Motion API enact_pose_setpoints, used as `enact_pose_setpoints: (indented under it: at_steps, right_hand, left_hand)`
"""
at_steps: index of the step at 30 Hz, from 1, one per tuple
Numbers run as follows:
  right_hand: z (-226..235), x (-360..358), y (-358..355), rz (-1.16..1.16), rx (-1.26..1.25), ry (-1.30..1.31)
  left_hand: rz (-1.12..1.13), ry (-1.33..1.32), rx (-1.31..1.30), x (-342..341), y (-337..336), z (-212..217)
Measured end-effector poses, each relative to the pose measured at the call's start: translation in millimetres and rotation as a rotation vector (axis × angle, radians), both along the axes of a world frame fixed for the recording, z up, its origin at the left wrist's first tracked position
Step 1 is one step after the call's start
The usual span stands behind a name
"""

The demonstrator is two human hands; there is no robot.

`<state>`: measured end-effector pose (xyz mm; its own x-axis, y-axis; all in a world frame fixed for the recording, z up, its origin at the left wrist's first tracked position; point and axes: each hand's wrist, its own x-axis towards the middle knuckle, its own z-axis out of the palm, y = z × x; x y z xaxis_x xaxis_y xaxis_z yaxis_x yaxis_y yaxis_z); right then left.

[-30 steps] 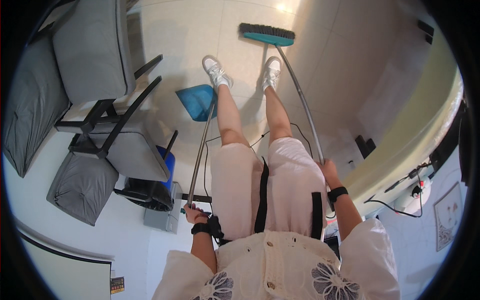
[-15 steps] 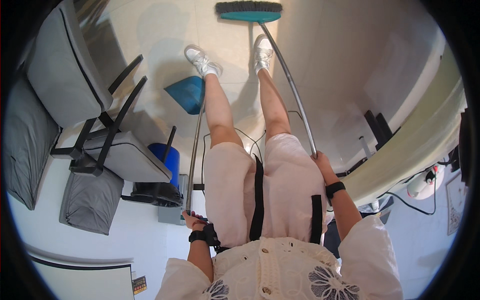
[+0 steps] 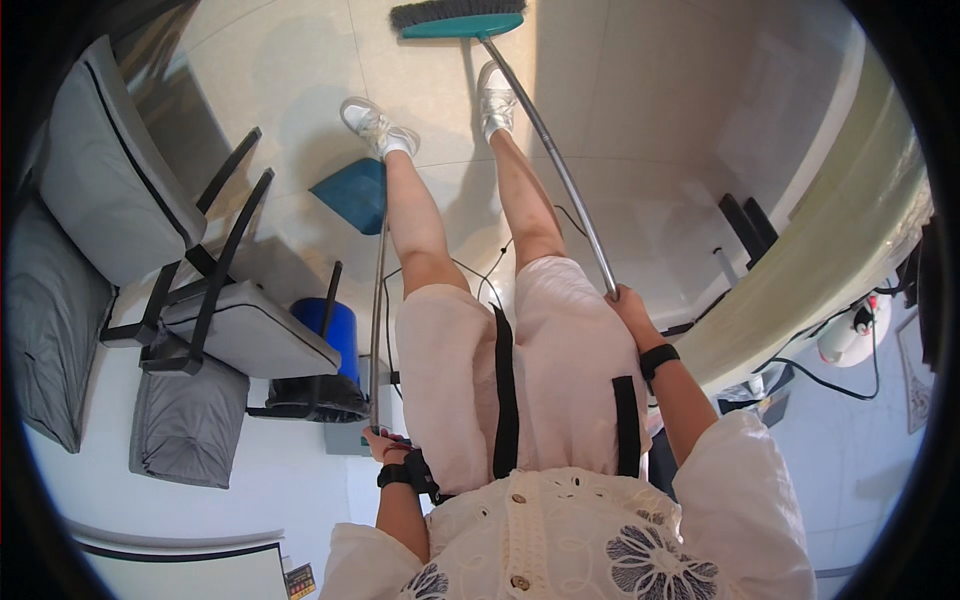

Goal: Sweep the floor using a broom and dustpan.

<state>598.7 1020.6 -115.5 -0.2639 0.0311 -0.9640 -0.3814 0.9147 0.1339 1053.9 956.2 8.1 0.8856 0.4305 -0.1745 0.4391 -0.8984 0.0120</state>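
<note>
My right hand [image 3: 628, 305] grips the top of a long metal broom handle [image 3: 555, 165]. The handle slants forward to a teal broom head [image 3: 457, 19] with dark bristles on the pale tiled floor, just ahead of my right foot. My left hand [image 3: 385, 443] is closed on the upright metal handle [image 3: 377, 320] of a blue dustpan [image 3: 352, 194]. The dustpan rests on the floor beside my left leg.
Two grey padded chairs [image 3: 110, 190] with black frames stand to my left. A blue bin [image 3: 325, 330] sits behind them near the dustpan handle. Cables [image 3: 480, 280] lie on the floor. A pale green curved counter edge [image 3: 820, 270] runs along the right.
The broom head has moved forward and left, farther from my feet. My left foot has stepped ahead. The dustpan stays beside my left leg.
</note>
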Motion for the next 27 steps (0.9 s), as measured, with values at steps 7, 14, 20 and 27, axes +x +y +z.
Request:
enact_pose_setpoints:
  at_steps: [7, 14, 20, 27]
  right_hand:
    - [-1.8, -12.5, 7.9, 0.014, 0.009, 0.004]
    - [3.1, -9.3, -6.4, 0.062, 0.057, 0.019]
    - [5.9, -2.7, -16.9, 0.035, 0.047, -0.008]
    - [8.6, -3.5, -17.0, -0.002, 0.067, -0.002]
  left_hand:
    - [0.042, 0.034, 0.006, -14.1, -10.0, -3.3]
    - [0.067, 0.037, 0.019, -25.2, -20.5, 0.1]
    - [0.07, 0.04, -0.02, -4.8, -9.0, 3.8]
    - [-0.062, 0.062, -0.12, -0.5, 0.8, -0.3]
